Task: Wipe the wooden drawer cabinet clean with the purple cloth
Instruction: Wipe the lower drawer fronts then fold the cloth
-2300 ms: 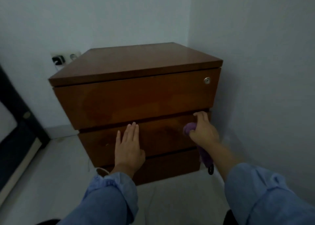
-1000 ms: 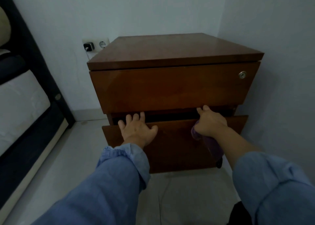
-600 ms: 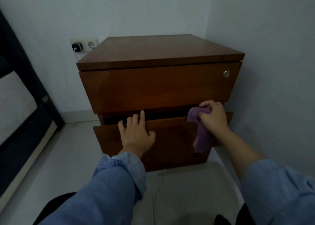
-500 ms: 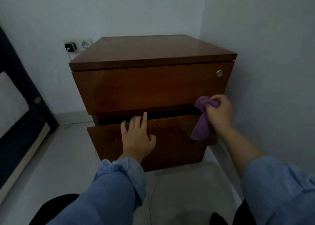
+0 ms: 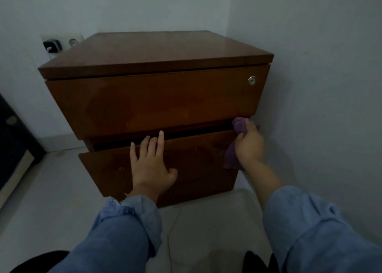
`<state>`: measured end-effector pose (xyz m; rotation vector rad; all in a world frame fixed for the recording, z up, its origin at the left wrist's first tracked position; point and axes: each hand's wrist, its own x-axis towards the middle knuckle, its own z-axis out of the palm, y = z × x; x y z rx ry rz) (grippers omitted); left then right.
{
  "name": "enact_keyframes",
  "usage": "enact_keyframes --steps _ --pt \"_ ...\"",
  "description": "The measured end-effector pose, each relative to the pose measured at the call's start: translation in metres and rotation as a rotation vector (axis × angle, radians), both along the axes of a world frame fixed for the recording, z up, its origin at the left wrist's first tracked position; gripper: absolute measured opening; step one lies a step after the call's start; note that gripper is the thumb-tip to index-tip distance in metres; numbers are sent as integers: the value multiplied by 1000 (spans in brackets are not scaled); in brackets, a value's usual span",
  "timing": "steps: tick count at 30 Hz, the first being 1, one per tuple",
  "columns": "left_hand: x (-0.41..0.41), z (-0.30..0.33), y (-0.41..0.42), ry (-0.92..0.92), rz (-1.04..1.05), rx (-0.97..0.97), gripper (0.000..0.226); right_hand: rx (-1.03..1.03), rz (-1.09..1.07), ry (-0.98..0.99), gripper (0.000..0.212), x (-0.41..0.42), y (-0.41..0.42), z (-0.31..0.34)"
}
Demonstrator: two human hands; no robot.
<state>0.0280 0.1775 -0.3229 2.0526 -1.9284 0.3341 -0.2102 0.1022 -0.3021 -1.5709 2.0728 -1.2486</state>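
The wooden drawer cabinet (image 5: 157, 99) stands in a room corner, its second drawer (image 5: 196, 159) pulled out a little below the shut top drawer. My left hand (image 5: 151, 165) lies flat on that drawer's front, fingers spread and fingertips at its top edge. My right hand (image 5: 249, 144) is shut on the purple cloth (image 5: 239, 126), bunched at the drawer's top right corner, with a tail of cloth hanging down under the palm. A round lock (image 5: 252, 80) sits at the top drawer's right end.
A white wall (image 5: 320, 86) runs close along the cabinet's right side. A wall socket with a black plug (image 5: 52, 45) is behind the cabinet on the left. A dark bed frame (image 5: 12, 132) stands at the left edge. Pale tiled floor (image 5: 51, 190) lies in front.
The second drawer has been pulled open. My right hand then rose with the cloth from the drawer front to its top right corner. My left hand stays flat on the drawer front.
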Motion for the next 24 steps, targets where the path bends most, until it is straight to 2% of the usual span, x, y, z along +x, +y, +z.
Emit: enact_keyframes --steps 3,9,12,14,16,18,21,24 --pt "2 -1 -4 -3 4 -6 106 47 90 130 51 29 7 -3" --pt "0 3 -6 -10 15 43 109 52 329 211 49 71 23 1" --pt "2 14 -8 -40 -6 135 106 100 437 103 45 65 24 13" --pt "9 19 -6 -32 -18 173 100 37 331 -46 40 56 28 21" --pt "19 21 1 -8 2 147 94 -66 117 -178 38 48 31 27" --pt "34 20 9 2 62 108 89 -80 -13 -234 34 44 31 30" --pt "59 18 18 22 146 82 87 7 -28 -139 33 51 24 29" --pt "72 13 21 17 105 39 85 69 -50 -48 37 73 22 26"
